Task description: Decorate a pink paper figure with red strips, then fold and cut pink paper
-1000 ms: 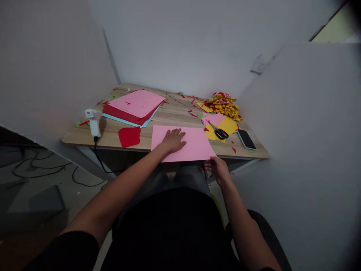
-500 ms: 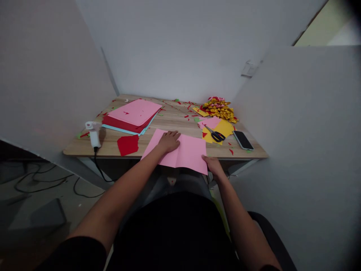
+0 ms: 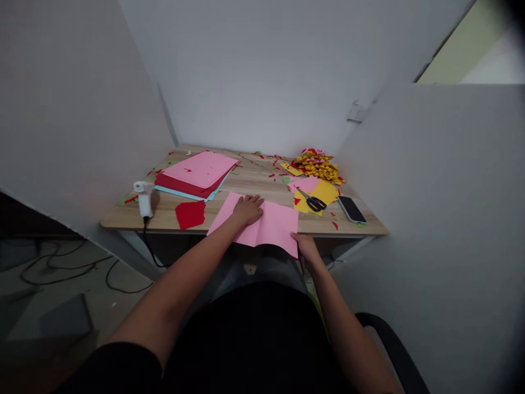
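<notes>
A creased pink sheet of paper lies at the front edge of the desk, its near side bowing up over the edge. My left hand rests flat on its left half, close to the centre crease, with the fingers stretched out. At the sheet's lower right corner, my right hand grips the paper, thumb on top and the other fingers hidden beneath. Left of the sheet is a cut red piece of paper. Scissors with dark handles lie on yellow paper to the right.
A stack of pink, red and light blue paper lies at the back left. Near the left edge stands a white corded glue-gun-like tool. A phone lies at the right, and yellow folded pieces are heaped behind. Scraps are scattered about.
The view has shifted slightly. My right hand has moved a little inward with the paper's corner, and the sheet's near edge bows up more. My left hand stays on the left half.
</notes>
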A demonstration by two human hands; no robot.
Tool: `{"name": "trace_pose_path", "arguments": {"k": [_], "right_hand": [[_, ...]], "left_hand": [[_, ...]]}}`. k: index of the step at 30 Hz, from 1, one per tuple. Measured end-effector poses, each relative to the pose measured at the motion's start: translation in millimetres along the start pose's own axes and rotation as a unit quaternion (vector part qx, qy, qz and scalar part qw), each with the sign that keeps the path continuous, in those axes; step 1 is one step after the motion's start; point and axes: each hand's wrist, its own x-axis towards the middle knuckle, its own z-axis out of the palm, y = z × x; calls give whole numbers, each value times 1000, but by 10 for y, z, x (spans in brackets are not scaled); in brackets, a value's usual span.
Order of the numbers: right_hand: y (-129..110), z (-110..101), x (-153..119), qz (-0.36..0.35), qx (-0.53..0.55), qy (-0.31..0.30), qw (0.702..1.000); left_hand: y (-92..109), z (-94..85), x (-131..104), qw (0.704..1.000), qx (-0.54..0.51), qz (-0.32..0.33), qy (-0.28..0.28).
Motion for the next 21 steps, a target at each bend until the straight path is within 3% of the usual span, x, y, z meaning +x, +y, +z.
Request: {"name": "trace_pose_path", "arguments": {"k": [7, 12, 21], "right_hand": [[-348, -189, 198, 18, -175, -22, 984], [-593, -177, 395, 10, -292, -4, 956], [-603, -113, 344, 7, -414, 1, 910]], "left_hand": [[-80, -46, 4, 1000, 2, 27, -4], [-55, -106, 24, 1000, 12, 22, -14], [68, -54, -18, 999, 32, -2, 16]]}}
